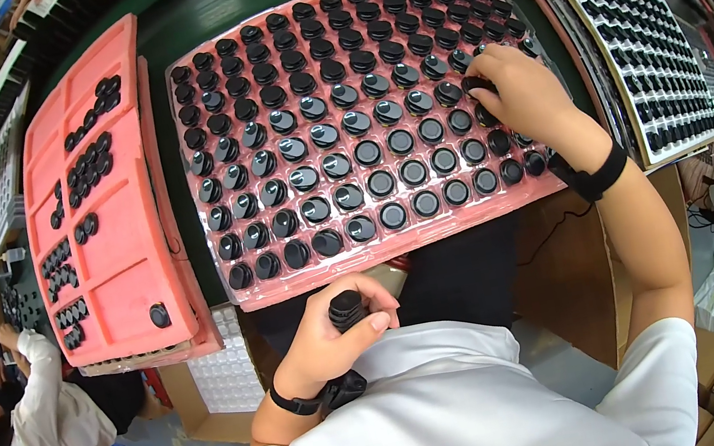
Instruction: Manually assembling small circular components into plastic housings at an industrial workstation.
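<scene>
In front of me lies a large pink tray [292, 285] under a clear moulded plastic insert, with rows of small round black caps [380, 182] in its pockets. Many have slanted glossy tops; some near the front show flat grey round faces. My right hand [527, 93] reaches over the tray's right side, fingers pinched on a black cap [476, 84] whose lower part is hidden. Close to my body, just off the tray's front edge, my left hand [329, 335] is closed around a short stack of black round pieces [346, 309]. Black bands circle both wrists.
To the left, a tilted pink foam tray [121, 265] carries loose groups of black caps. A white tray [648, 57] packed with black parts stands at the right. Below the left tray is a cardboard box [219, 427] with a clear tray. A co-worker [56, 410] sits far left.
</scene>
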Demonstrator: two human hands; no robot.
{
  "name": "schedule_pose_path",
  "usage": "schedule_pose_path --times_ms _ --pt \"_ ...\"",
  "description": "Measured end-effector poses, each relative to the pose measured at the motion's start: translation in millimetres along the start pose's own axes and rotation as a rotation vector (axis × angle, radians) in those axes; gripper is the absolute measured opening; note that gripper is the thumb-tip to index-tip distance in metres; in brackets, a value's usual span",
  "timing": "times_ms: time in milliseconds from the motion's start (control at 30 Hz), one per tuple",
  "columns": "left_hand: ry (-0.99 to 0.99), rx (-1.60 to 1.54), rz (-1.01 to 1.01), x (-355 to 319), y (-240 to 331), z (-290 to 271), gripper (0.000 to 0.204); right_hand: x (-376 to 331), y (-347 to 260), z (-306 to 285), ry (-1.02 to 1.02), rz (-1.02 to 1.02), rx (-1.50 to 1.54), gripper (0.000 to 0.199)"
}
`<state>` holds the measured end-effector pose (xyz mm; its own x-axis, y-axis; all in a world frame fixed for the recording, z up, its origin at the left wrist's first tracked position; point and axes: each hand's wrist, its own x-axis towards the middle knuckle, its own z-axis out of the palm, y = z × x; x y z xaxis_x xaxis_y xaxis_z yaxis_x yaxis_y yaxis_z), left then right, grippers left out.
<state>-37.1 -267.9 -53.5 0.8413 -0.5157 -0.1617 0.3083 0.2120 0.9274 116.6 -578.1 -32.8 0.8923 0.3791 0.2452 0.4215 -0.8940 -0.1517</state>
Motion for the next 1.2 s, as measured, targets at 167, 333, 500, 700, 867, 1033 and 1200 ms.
schedule_pose_path --times_ms 167,333,500,700,867,1033,1200 --pt "0.015 -0.083 0.066 1.5 -6.8 -9.7 0.024 -13.0 -39.7 -21.6 0.082 -0.098 0.153 0.021" --pt "0.12 -0.14 0.064 14.5 0.5 5.1 0.032 -40.7 -107.6 -24.7 -0.107 -0.298 0.752 0.026" --pt "0.125 -0.071 0.1 10.9 -0.4 3.9 0.041 -53.7 -132.3 -13.0 -0.038 -0.348 0.845 0.029" --pt "0.108 -0.192 0.15 4.2 -3.4 -2.4 0.046 -62.5 -140.2 12.8 -0.12 -0.173 1.314 0.027" --pt "0.205 -0.13 0.193 7.9 -1.0 5.2 0.048 -75.0 -146.5 33.7 -0.378 0.399 2.392 0.031" --pt "0.236 -0.078 0.269 9.6 -1.5 8.4 0.046 -80.7 -150.9 32.3 -0.248 0.442 2.319 0.034" --pt "0.211 0.125 0.405 7.2 -4.2 3.8 0.042 -76.2 -148.5 17.2 0.059 -0.037 1.437 0.034"
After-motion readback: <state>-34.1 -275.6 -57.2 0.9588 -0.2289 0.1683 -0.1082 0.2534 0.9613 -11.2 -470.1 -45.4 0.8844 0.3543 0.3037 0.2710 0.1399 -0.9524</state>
